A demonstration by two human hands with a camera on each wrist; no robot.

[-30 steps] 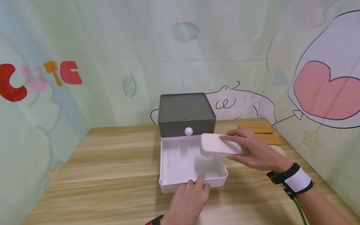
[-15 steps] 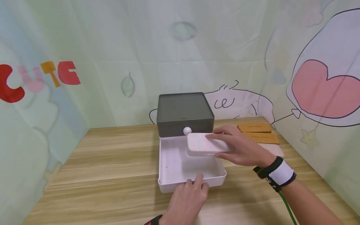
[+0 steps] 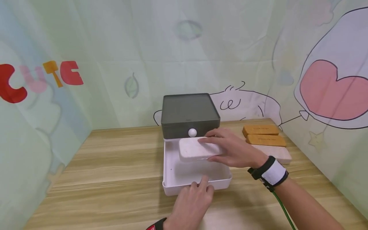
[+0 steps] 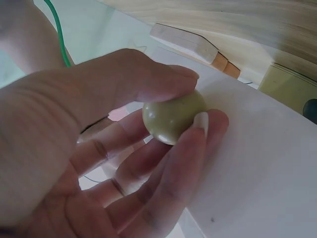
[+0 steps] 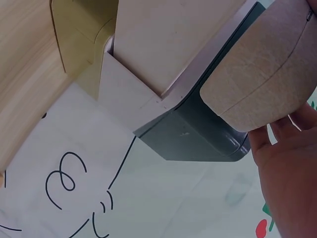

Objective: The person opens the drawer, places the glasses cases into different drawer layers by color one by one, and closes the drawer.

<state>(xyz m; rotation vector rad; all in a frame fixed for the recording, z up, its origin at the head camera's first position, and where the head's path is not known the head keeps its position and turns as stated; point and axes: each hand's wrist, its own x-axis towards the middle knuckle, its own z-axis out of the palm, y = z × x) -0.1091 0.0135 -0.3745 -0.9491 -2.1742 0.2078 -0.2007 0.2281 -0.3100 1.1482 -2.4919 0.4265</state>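
Observation:
My right hand (image 3: 234, 150) grips a pale oblong case (image 3: 191, 149) with rounded ends, thumb on one side and fingers on the other. The case is held above the pulled-out white drawer (image 3: 179, 179). A thin seam runs along the case (image 5: 262, 74) in the right wrist view. At the drawer's front, my left hand (image 3: 192, 201) pinches a round knob (image 4: 173, 119) between thumb and fingers, as the left wrist view shows; the hand hides it from the head view. The drawer belongs to the lower tier of a box with a grey upper tier (image 3: 189, 108).
Two orange-brown oblong cases (image 3: 265, 140) and another pale case (image 3: 276, 153) lie in a row on the wooden table (image 3: 120, 166) at the right. A white knob (image 3: 192, 133) sits on the upper tier's front. Printed cloth walls (image 3: 106, 80) enclose the table.
My right hand has carried the pale case leftward, from the drawer's right edge to over its middle. The left hand has stayed at the drawer's front.

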